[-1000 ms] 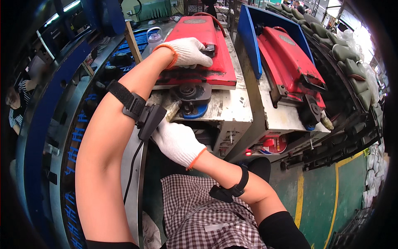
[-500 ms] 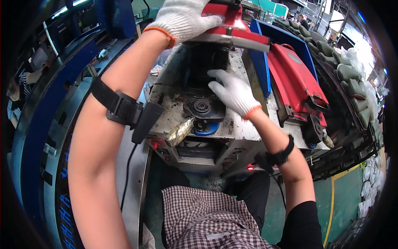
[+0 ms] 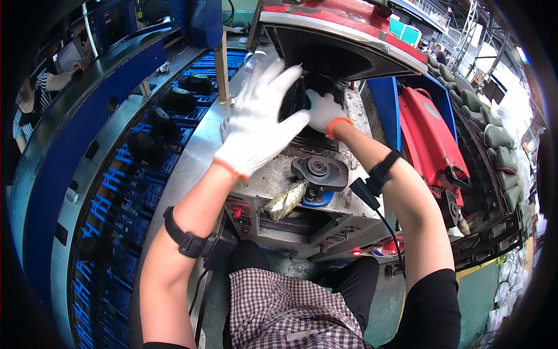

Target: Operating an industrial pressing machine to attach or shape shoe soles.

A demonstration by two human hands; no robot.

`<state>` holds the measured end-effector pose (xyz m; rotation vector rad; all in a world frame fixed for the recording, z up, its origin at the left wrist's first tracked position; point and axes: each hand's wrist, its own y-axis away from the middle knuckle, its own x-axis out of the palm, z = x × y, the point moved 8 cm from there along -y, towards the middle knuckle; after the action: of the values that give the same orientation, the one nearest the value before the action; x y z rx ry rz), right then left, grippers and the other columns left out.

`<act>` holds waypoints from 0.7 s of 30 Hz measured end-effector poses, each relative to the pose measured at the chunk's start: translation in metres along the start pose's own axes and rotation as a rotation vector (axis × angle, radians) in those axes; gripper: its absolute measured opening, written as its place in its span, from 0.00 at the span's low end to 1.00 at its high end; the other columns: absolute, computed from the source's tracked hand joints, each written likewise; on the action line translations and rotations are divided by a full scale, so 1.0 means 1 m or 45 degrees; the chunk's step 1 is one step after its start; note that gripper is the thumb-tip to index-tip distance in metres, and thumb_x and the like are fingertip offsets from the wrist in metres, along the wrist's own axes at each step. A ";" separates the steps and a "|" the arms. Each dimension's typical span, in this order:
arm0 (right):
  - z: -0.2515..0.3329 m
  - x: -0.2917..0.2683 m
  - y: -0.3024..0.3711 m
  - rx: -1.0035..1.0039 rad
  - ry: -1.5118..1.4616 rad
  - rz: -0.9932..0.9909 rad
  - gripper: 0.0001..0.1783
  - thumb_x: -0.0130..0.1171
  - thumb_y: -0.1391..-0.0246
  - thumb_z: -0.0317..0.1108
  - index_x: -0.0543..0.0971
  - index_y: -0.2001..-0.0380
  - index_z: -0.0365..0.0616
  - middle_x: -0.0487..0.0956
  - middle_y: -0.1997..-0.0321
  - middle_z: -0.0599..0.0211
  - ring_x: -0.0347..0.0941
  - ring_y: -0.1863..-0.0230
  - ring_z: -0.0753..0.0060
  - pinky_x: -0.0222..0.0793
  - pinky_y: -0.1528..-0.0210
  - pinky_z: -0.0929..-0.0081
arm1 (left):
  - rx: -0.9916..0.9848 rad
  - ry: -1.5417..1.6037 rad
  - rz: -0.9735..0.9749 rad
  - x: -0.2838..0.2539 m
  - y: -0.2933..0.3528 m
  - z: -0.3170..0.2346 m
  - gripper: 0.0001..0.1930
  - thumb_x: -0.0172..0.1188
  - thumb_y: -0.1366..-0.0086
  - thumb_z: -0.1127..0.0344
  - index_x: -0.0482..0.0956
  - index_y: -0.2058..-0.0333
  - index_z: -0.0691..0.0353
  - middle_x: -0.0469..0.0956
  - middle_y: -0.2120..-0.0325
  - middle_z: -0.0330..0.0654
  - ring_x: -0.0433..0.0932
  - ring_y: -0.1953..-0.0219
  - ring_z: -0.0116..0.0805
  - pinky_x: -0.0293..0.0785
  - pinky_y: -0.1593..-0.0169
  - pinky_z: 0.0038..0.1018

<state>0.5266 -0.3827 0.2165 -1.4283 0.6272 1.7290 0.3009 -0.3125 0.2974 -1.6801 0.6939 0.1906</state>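
Note:
My left hand (image 3: 261,119), in a white knit glove with an orange cuff, hangs over the left side of the machine with its fingers spread and nothing in it. My right hand (image 3: 325,111), gloved the same way, reaches in under the raised red lid (image 3: 401,49). Its fingers are apart over the black mould (image 3: 299,99); whether they touch it I cannot tell. The lid's dark underside (image 3: 331,52) faces me. Closer to me, a dark metal latch (image 3: 318,168) sits on the machine's front edge, beside a handle wrapped in shiny tape (image 3: 286,200).
To the right stands a second red-lidded machine (image 3: 430,134) with a blue guard, beside racks of dark green padded pieces (image 3: 497,136). On the left runs a track of blue slats (image 3: 125,192) carrying several black pieces (image 3: 160,119). Another person's arm (image 3: 61,80) shows at far left.
The red lid has swung up, showing its underside. My left hand has let go of it and come down toward me. My right hand has moved farther in, over the black mould.

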 end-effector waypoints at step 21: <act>0.083 -0.059 0.246 -0.972 -1.110 0.003 0.50 0.52 0.31 0.64 0.56 0.23 0.34 0.67 0.24 0.48 0.59 0.21 0.57 0.47 0.19 0.60 | -1.257 2.341 -0.554 -0.054 0.152 0.003 0.24 0.54 0.30 0.59 0.74 0.38 0.63 0.82 0.45 0.50 0.84 0.47 0.44 0.80 0.38 0.42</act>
<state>0.2810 -0.4725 0.2665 -0.9159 -0.5544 2.4565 0.1762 -0.3028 0.1959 -2.6134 1.6171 -1.8144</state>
